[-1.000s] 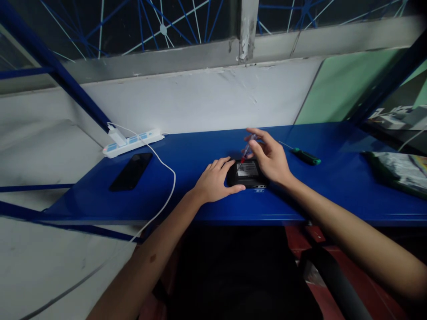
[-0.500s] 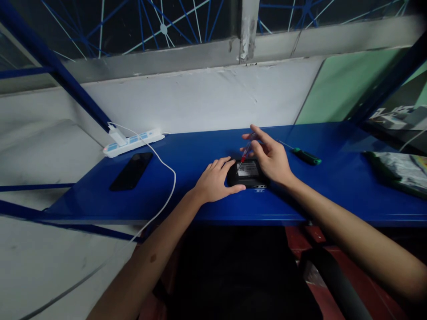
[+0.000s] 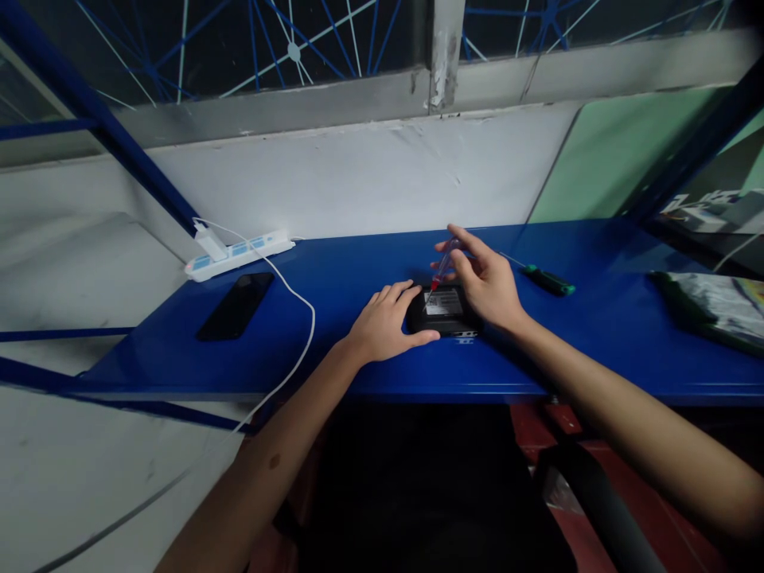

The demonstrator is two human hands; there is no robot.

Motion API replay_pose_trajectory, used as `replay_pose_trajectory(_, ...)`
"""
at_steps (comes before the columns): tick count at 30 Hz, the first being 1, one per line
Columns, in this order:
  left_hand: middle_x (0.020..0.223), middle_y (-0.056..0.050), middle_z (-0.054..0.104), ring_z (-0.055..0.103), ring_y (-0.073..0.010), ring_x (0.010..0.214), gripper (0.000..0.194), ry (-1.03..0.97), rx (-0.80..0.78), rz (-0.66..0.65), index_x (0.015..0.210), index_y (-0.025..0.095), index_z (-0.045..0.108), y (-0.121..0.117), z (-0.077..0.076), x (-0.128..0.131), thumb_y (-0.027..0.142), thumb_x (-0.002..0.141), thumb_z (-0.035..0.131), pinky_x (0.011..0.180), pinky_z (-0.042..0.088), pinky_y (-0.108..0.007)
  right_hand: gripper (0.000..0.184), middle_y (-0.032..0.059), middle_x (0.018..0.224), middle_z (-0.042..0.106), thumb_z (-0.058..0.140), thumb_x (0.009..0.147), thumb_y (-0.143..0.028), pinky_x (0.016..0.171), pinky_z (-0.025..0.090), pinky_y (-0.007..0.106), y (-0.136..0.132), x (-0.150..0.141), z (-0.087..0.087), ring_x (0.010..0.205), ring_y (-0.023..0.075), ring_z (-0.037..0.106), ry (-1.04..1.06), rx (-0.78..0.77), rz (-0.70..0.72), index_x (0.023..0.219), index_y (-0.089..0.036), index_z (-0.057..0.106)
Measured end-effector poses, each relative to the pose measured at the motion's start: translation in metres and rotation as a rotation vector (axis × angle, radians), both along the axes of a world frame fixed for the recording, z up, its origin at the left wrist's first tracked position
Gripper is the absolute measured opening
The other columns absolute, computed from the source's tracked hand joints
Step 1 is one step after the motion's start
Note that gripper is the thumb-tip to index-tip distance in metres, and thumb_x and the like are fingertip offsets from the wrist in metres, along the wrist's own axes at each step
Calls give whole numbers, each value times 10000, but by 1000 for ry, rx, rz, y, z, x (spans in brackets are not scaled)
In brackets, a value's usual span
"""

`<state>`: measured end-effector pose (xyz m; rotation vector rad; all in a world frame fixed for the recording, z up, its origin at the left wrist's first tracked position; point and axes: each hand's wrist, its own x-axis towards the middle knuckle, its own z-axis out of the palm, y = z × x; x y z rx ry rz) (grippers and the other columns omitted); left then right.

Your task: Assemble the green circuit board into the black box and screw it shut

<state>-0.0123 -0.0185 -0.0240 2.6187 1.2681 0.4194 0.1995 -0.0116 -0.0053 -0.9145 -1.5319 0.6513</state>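
A small black box-shaped device (image 3: 450, 323) with a white printed label lies flat on the blue table, ports along its near edge. My left hand (image 3: 387, 325) grips its left end, thumb along the near side and fingers on the far side. In my right hand (image 3: 485, 280) is a screwdriver (image 3: 442, 263) with a clear purplish handle and a red collar, held tilted. Its thin shaft points down at the left part of the device's top; whether the tip sits in a screw is too small to tell. A green-and-black screwdriver (image 3: 549, 281) lies to the right of my right hand.
On the left of the blue table (image 3: 334, 263) are a black phone (image 3: 235, 306) and a white power strip (image 3: 242, 253) with a charger plugged in. Its white cable (image 3: 311, 318) hangs over the front edge. A plastic packet (image 3: 725, 306) lies at the far right.
The screwdriver's handle and shaft have shifted very slightly in my right hand. My left hand and the device stay in place.
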Motion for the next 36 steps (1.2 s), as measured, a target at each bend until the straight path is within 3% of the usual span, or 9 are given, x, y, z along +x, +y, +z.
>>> replay_pose_trajectory(6, 1596, -153, 391, 392, -382, 1443, 921, 7, 10, -7, 1529, 172, 381, 0, 0, 0, 787, 858, 521, 1201, 317, -556, 366, 41, 1071, 671, 625, 929, -467, 607, 643, 322, -2, -1, 3, 700, 129, 618, -75, 78, -109, 1248, -292, 666)
replay_pose_trajectory(12, 1589, -142, 402, 417, -381, 1421, 904, -6, 23, -8, 1525, 200, 388, 1, -2, 0, 795, 857, 517, 1185, 336, -567, 479, 64, 1233, 669, 517, 986, -450, 720, 655, 356, -2, 0, 0, 891, 178, 719, -12, -1, -4, 1444, -309, 524)
replay_pose_trajectory(15, 1589, -139, 402, 413, -383, 1425, 899, -13, 22, -6, 1522, 202, 392, 0, 0, 0, 791, 855, 525, 1183, 339, -566, 518, 61, 1203, 693, 544, 974, -445, 745, 649, 369, 0, 1, -1, 865, 177, 723, -15, -13, -9, 1467, -294, 498)
replay_pose_trajectory(19, 1600, -142, 384, 393, -392, 1439, 919, 2, -9, 1, 1530, 197, 381, 0, 1, 0, 799, 851, 520, 1189, 330, -571, 447, 56, 1064, 715, 636, 924, -445, 644, 603, 345, -1, 1, 3, 700, 150, 649, -134, 34, -148, 1329, -258, 616)
replay_pose_trajectory(23, 1593, -143, 395, 411, -379, 1425, 910, 2, 11, 4, 1522, 186, 394, 0, -1, 0, 786, 852, 533, 1192, 332, -552, 384, 48, 966, 700, 590, 946, -492, 639, 571, 332, -2, 1, 6, 687, 150, 644, -182, 41, -180, 1231, -239, 645)
replay_pose_trajectory(30, 1594, -143, 393, 402, -394, 1431, 914, -14, 0, -8, 1526, 208, 387, 0, 0, 0, 807, 847, 513, 1186, 330, -577, 442, 81, 1135, 679, 573, 951, -475, 712, 611, 414, 0, 1, 1, 782, 195, 659, -203, 17, -170, 1353, -291, 564)
replay_pose_trajectory(36, 1596, -134, 390, 399, -395, 1433, 912, -22, -15, -3, 1527, 218, 381, -1, 1, 0, 809, 844, 510, 1184, 335, -586, 547, 55, 1021, 642, 625, 915, -493, 714, 634, 451, 15, 11, -5, 726, 200, 665, -88, 35, -187, 1411, -324, 465)
